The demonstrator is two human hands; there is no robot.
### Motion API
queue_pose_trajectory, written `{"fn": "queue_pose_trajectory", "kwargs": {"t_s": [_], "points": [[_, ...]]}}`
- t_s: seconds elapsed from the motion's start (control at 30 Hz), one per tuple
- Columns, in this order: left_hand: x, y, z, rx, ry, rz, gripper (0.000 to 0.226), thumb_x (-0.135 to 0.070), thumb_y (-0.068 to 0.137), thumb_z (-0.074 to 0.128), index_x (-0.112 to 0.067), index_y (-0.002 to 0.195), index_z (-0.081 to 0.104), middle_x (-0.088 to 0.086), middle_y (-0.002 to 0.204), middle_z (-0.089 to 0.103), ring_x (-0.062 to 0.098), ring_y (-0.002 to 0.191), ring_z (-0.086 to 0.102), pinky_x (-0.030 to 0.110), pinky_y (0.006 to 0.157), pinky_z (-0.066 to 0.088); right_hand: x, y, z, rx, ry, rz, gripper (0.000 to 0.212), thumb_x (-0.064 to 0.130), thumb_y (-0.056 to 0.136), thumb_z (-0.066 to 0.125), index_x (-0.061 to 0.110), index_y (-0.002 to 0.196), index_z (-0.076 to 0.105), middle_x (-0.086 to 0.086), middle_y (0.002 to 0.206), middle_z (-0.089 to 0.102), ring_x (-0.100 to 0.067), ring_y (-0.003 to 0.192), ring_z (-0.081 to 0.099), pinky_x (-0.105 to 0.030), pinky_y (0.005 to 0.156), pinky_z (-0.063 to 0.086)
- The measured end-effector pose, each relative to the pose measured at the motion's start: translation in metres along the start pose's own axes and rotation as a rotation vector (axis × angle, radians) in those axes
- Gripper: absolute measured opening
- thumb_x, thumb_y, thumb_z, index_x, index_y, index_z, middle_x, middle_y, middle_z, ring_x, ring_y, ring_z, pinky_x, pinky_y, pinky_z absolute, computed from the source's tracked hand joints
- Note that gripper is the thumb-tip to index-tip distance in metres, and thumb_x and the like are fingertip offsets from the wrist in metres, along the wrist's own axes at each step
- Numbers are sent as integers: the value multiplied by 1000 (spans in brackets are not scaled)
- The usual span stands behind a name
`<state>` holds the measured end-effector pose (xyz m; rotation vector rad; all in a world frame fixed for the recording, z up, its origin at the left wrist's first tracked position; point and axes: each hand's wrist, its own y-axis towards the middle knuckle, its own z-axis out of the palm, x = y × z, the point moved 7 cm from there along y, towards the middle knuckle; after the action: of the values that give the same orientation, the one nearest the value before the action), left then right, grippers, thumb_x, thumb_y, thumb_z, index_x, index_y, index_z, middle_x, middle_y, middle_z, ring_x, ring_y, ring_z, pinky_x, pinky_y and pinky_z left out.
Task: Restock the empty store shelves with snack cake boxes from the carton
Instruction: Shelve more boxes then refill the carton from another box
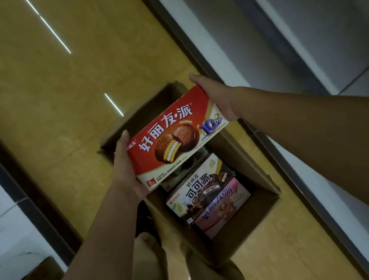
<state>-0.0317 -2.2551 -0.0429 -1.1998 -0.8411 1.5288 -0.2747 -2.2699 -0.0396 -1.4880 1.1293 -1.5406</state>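
1. Head view: the left hand (125,164) grasps the lower-left end of the red box (175,138).
2. The red box is held above the open carton (251,164). It is glossy printed card, flat and rectangular. It is probably light and stiff but crushable and a little slick, so the short ends are the best hold.
3. The right hand (215,95) clasps the upper-right end.
4. A cocoa box (203,190) and a pink box (223,210) lie in the brown cardboard carton on the shiny yellow floor (49,104).

Shop aisle: shelving (291,38), carton (250,157) w/ snack boxes (205,194).
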Motion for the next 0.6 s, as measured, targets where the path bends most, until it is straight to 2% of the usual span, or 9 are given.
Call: {"fn": "queue_pose_trajectory", "kwargs": {"t_s": [0.07,0.1,0.17,0.23,0.3,0.33,0.37,0.5,0.6], "points": [[-21,-20,5,-5,19,57,73,-77,85,49,-21,126,72,13,120,74,36,106,72,48,80,60,16,-20,-7,-35,40,-43,73,88,76,42,21,96,63,-4,104,69,-29,113,61,-52,113,37],[-34,-32,15,29,30,66,73,-76,86,49,-20,126,71,14,121,73,36,106,72,47,80,59,24,-30,-14,-43,65,-77,74,91,67,44,25,95,62,-3,112,62,-27,115,55,-54,115,32],[-55,-58,34,78,62,110,69,-74,88,48,-18,120,74,15,118,75,35,99,74,44,76,61,40,-62,-24,-64,91,-117,72,93,60,47,29,90,59,-1,110,56,-22,102,53,-53,116,30],[-73,-84,50,111,93,135,64,-72,89,48,-18,107,78,14,111,77,32,88,76,42,70,62,58,-104,-26,-66,142,-110,69,87,78,42,23,96,63,-3,94,68,-22,85,64,-45,104,46],[-93,-113,68,119,105,168,60,-70,88,52,-19,101,80,15,113,76,32,88,76,44,77,61,76,-143,-37,-71,198,-153,67,75,92,37,15,101,65,-9,78,74,-28,71,71,-38,84,57],[-104,-126,75,123,103,180,59,-70,87,54,-19,102,80,15,114,76,32,89,76,46,83,59,85,-163,-41,-73,206,-181,69,74,93,36,12,95,66,-11,75,74,-30,70,70,-37,80,58],[-114,-140,83,125,114,195,58,-70,86,56,-19,102,79,14,113,76,32,88,75,47,85,58,94,-182,-44,-70,205,-204,73,75,93,35,9,89,66,-14,77,73,-32,72,70,-39,79,58],[-161,-197,117,161,152,284,50,-67,86,58,-21,97,76,12,96,78,29,74,76,44,74,60,135,-252,-58,-96,279,-269,81,78,90,35,7,80,71,-16,83,74,-33,75,72,-40,79,59],[-200,-240,142,215,180,354,53,-68,85,60,-21,105,75,14,104,77,31,79,76,49,81,59,169,-307,-64,-110,309,-349,87,82,87,35,5,107,71,-21,103,74,-39,91,73,-49,92,56]]}}
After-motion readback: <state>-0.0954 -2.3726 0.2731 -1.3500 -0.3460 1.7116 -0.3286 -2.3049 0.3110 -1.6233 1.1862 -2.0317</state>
